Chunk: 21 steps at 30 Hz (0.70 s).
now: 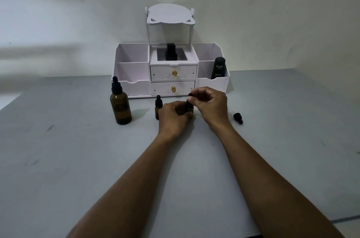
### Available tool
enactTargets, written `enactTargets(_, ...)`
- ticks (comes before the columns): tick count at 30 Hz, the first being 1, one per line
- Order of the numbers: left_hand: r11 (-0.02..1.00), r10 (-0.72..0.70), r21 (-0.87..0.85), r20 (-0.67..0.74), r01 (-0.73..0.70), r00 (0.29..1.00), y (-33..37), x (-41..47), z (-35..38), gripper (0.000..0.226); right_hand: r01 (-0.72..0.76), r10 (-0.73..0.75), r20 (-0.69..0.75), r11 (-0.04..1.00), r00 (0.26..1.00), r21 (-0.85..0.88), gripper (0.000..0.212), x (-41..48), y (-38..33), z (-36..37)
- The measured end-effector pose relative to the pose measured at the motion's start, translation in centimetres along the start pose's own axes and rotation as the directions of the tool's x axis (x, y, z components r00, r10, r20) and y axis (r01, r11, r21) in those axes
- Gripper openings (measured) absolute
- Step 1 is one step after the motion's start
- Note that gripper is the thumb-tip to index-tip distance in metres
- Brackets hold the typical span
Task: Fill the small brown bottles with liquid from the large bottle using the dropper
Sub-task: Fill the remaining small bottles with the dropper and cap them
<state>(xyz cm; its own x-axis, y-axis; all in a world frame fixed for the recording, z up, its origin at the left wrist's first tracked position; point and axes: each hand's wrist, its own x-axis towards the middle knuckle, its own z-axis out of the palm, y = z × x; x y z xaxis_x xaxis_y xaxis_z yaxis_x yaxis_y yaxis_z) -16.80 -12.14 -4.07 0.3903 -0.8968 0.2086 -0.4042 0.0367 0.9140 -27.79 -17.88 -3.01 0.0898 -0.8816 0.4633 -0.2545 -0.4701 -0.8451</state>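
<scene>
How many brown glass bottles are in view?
3: the large brown glass bottle at left, a small capped brown bottle beside the left hand, and another small brown bottle gripped in that hand. More may be hidden.

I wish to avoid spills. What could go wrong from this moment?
The left hand grips a small bottle while the right hand pinches its dropper cap; a slip might tip it.
The second small bottle stands beside the left hand and might be knocked.
The loose cap lying on the table might roll.
</scene>
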Motion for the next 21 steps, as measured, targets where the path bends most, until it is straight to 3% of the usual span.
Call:
enactTargets(5,1.0,0.013,0.011,0.004,-0.013,1.0,-0.22,0.1,-0.07,0.037,0.003,-0.002,-0.003,0.997,1.0,0.08,0.03,-0.01,0.21,-0.1)
enactTargets(21,0.999,0.046,0.002,0.006,-0.046,0.999,-0.14,-0.1,-0.28,0.036,0.002,-0.002,-0.034,1.0,0.999,-0.008,0.015,-0.01,0.1,0.19)
